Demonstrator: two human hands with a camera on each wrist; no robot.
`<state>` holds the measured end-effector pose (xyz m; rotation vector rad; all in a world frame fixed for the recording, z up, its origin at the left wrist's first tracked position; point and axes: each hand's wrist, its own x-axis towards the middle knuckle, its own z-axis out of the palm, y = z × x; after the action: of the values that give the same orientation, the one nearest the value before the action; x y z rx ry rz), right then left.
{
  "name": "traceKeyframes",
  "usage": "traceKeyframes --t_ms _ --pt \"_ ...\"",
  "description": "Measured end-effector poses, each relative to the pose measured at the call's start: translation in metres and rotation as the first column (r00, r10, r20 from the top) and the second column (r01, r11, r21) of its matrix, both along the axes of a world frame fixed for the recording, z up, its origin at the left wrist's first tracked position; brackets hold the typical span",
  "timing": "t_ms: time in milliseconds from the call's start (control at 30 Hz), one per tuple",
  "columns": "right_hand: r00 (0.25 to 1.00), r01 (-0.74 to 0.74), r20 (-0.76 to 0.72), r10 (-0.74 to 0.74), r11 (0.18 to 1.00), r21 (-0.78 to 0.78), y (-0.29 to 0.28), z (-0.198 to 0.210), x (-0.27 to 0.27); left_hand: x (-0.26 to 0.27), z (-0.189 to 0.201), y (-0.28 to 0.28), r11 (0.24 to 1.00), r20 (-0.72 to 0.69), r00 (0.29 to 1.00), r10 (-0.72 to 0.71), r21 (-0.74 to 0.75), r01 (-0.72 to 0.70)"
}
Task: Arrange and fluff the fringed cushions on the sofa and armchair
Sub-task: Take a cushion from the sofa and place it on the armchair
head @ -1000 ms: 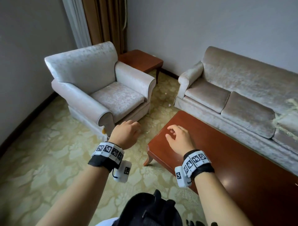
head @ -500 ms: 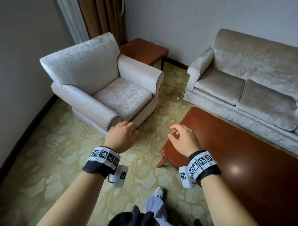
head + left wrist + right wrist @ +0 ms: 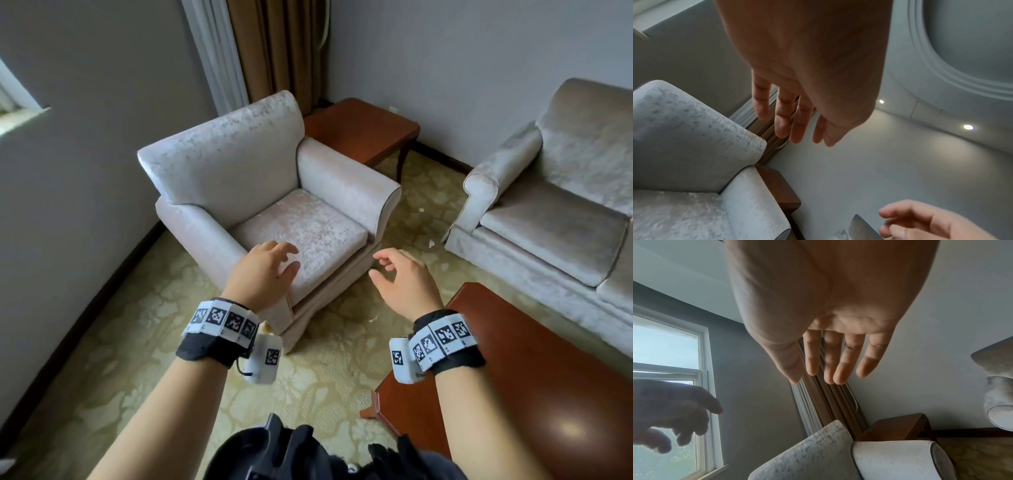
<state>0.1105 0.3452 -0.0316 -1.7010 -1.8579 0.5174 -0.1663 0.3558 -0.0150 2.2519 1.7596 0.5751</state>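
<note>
Facing the armchair with both hands raised and empty, the person looks to be at the approach step, before any cushion is handled. The left hand hangs over the front of the seat, fingers loosely spread; the right hand is held beside it above the carpet, fingers relaxed and slightly curled, gripping nothing. No fringed cushion shows in any view: the armchair seat is bare, and so is the visible end of the sofa, to the right. The next move probably calls for finding the cushions first, perhaps further along the sofa, out of view.
</note>
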Motion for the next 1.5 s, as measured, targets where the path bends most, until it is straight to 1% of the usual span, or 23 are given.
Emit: traceKeyframes --t_ms 100,200,300,467,633,767,933,1033,1133,1233,1333,1400,1500 --pt "1.0 -0.005 0.017 0.005 1.0 -0.008 0.044 0.004 0.008 0.007 0.005 0.047 1.0 -0.021 1.0 -0.014 0.008 0.014" --pt "0.998 0.011 0.07 -0.009 1.0 -0.019 0.093 0.003 0.023 0.019 0.002 0.108 0.998 -0.034 0.997 -0.064 0.018 0.065" --pt "0.993 0.077 0.092 -0.076 0.997 -0.007 0.143 0.005 0.041 0.036 -0.001 0.174 0.992 -0.017 0.992 -0.121 0.015 0.122" --pt "0.966 0.243 0.093 -0.241 0.97 -0.01 0.21 0.023 0.069 0.076 0.009 0.279 0.965 0.034 0.964 -0.263 0.014 0.263" --pt "0.901 0.427 0.085 -0.425 0.904 0.002 0.247 0.044 0.105 0.138 0.019 0.367 0.895 0.065 0.895 -0.441 -0.049 0.444" --pt "0.844 0.528 0.108 -0.526 0.849 0.007 0.258 0.047 0.149 0.2 0.014 0.418 0.818 0.079 0.821 -0.565 -0.076 0.57" --pt "0.77 0.631 0.108 -0.629 0.775 0.017 0.289 0.036 0.221 0.286 0.008 0.476 0.727 0.007 0.727 -0.686 -0.03 0.686" --pt "0.743 0.663 0.091 -0.663 0.748 0.029 0.323 0.026 0.268 0.332 0.007 0.515 0.72 -0.08 0.718 -0.692 -0.004 0.694" --pt "0.746 0.659 0.097 -0.659 0.751 0.033 0.364 0.025 0.309 0.37 0.016 0.552 0.746 -0.12 0.742 -0.66 0.016 0.666" --pt "0.764 0.628 0.165 -0.624 0.778 0.036 0.404 0.027 0.347 0.403 0.02 0.588 0.776 -0.136 0.774 -0.618 0.049 0.629" --pt "0.77 0.612 0.214 -0.601 0.791 0.016 0.441 0.027 0.382 0.431 0.019 0.622 0.799 -0.14 0.795 -0.59 0.042 0.6" --pt "0.773 0.612 0.217 -0.596 0.791 -0.008 0.462 0.024 0.402 0.45 0.016 0.643 0.799 -0.148 0.792 -0.592 0.023 0.601" --pt "0.764 0.626 0.225 -0.605 0.779 -0.031 0.492 0.02 0.438 0.492 0.01 0.68 0.785 -0.148 0.776 -0.614 -0.012 0.619"
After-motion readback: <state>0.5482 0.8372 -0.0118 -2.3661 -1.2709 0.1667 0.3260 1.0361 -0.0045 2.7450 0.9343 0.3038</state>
